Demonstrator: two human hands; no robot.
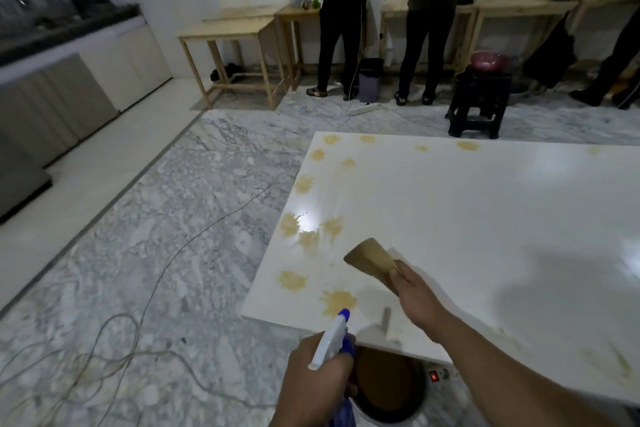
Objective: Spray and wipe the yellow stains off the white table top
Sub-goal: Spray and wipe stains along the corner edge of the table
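A: Quick one. Left hand (pixel 317 380) grips the spray bottle (pixel 334 340), fingers wrapped round the neck and trigger, blue nozzle aimed toward the near-left corner of the white table top (pixel 485 218).

B: Right hand (pixel 414 291)?

A: Raised over the table, fingers and thumb clamped on a cloth (pixel 372 258), stained brownish-yellow. Can't tell if the cloth's free end touches the surface; it looks lifted.

B: Stains?

A: Yellow stains all down the left edge and along the far edge. Nearest blotch (pixel 337 300) sits just ahead of the nozzle, another (pixel 292 280) beside it to the left, and a wet-looking cluster (pixel 308 229) further up under the light glare. Faint smears near the right arm too.

B: Step in hand?

A: I'd say spraying the near blotch, cloth waiting. To do it well: keep the nozzle low and pointed down at the blotch so the mist lands on the table, not the floor off the edge. Then press the cloth flat and pull strokes inward from the edge, turning to a cleaner face since that one's already dirty and could smear.

B: Anything else?

A: A dark bucket (pixel 389 388) stands on the marble floor below the table's near edge, with a power strip (pixel 441 374), red light on, just beside it. Watch drips there.
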